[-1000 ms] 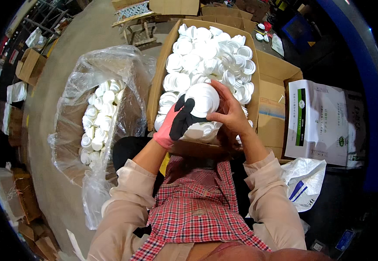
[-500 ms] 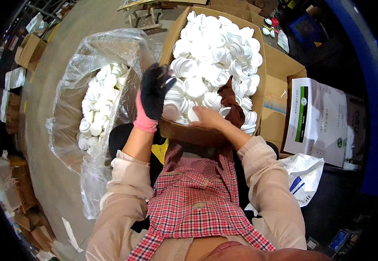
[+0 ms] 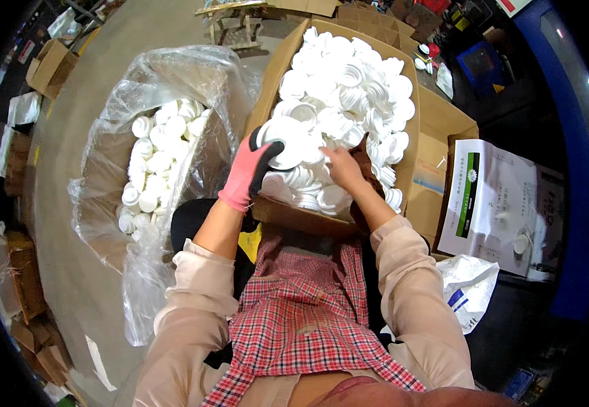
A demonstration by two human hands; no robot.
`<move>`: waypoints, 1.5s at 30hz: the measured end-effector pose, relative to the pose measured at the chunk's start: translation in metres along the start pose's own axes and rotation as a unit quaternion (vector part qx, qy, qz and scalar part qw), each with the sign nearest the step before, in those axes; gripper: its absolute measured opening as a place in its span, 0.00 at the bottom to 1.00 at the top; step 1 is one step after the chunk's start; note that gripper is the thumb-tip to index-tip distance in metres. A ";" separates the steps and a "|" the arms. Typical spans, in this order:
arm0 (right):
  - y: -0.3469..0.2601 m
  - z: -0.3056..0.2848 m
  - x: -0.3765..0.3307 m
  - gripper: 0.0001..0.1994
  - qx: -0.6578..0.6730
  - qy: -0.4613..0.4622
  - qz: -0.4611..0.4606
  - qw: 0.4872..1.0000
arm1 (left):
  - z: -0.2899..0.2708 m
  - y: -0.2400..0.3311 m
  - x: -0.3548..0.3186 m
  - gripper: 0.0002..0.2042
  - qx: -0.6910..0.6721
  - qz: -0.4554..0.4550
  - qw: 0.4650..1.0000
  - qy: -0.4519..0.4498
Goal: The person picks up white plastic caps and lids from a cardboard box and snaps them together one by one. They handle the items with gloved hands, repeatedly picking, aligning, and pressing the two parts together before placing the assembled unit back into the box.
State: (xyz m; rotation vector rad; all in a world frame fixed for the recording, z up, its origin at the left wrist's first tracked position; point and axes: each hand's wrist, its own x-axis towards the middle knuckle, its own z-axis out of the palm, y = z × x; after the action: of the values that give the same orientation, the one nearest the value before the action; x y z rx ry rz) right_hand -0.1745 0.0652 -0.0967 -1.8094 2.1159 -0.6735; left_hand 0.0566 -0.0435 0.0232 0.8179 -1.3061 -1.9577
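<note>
Back over the cardboard box point(image 3: 437, 129) now, the gloved left hand point(image 3: 253, 169) has swung in from the bag side and clamps a white lid point(image 3: 282, 141) at the pile's near edge, while the bare right hand point(image 3: 340, 168) digs, fingers spread, into the lids beside it

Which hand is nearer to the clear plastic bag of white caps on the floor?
The left hand, gloved in pink and black, is nearer: it is just right of the clear plastic bag. The bare right hand is farther right, inside the cardboard box.
</note>
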 end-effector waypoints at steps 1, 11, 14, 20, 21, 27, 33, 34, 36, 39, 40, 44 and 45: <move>0.001 0.005 -0.001 0.15 -0.079 -0.003 -0.033 0.996 | 0.007 0.013 -0.007 0.21 -0.194 -0.067 0.978 -0.037; -0.031 -0.090 -0.002 0.21 0.140 0.033 0.003 0.990 | 0.015 0.004 0.011 0.34 -0.498 -0.163 0.819 -0.235; -0.049 -0.112 -0.013 0.27 0.235 0.103 -0.027 0.966 | 0.022 -0.009 0.014 0.36 -0.172 -0.034 0.968 -0.178; -0.070 -0.130 -0.025 0.46 0.549 0.075 -0.013 0.833 | 0.052 0.005 -0.004 0.37 0.240 0.238 0.933 -0.125; -0.068 -0.133 -0.028 0.46 0.569 0.075 0.000 0.819 | 0.055 0.002 -0.001 0.37 0.260 0.223 0.931 -0.129; -0.062 -0.144 -0.033 0.47 0.639 0.119 -0.015 0.760 | 0.065 0.014 0.003 0.32 -0.474 -0.065 0.834 -0.274; -0.089 -0.146 -0.036 0.34 0.300 0.119 -0.183 0.929 | 0.071 -0.019 0.006 0.31 0.042 0.161 0.962 -0.217; -0.093 -0.146 -0.037 0.33 0.263 0.116 -0.178 0.941 | 0.075 -0.018 0.006 0.30 0.258 0.251 0.921 -0.148; -0.097 -0.143 -0.039 0.31 0.209 0.111 -0.188 0.953 | 0.081 -0.012 -0.001 0.33 0.206 0.249 0.929 -0.179; -0.100 -0.139 -0.036 0.31 0.166 0.112 -0.224 0.954 | 0.077 -0.006 -0.004 0.36 0.266 0.275 0.908 -0.171; -0.100 -0.138 -0.038 0.31 0.157 0.116 -0.222 0.955 | 0.077 -0.003 -0.002 0.35 0.313 0.297 0.886 -0.167; -0.103 -0.134 -0.036 0.34 0.110 0.141 -0.233 0.956 | 0.067 -0.002 -0.001 0.28 0.221 0.220 0.934 -0.173; -0.105 -0.134 -0.035 0.34 0.101 0.144 -0.239 0.955 | 0.066 -0.002 -0.003 0.28 0.228 0.227 0.933 -0.162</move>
State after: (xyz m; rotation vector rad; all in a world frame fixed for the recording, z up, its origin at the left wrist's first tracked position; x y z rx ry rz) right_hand -0.1450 0.1106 0.0680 -2.2292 1.6776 -1.2905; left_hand 0.0068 -0.0051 0.0422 0.3409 -1.9903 -1.4720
